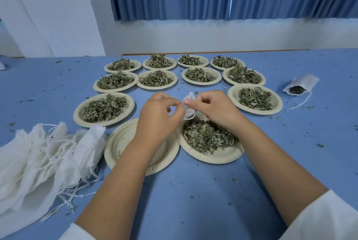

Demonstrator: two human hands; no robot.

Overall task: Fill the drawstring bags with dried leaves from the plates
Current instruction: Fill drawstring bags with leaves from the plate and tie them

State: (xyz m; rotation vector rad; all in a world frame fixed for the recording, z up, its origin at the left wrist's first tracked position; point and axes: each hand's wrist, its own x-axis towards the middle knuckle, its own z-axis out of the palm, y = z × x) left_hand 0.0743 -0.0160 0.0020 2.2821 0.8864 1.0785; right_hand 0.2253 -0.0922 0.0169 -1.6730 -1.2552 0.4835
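Pinching small bag (188,107), left hand (160,117), right hand (213,108)

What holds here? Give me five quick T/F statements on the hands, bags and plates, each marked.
1. The left hand and right hand both pinch one small white bag. True.
2. The near-left plate is heaped with leaves. False: it is all but bare.
3. A filled bag lies on the table, right of the plates. True.
4. The pile of empty bags lies at the far right. False: it lies at the near left.
5. The near-right plate holds dried leaves. True.
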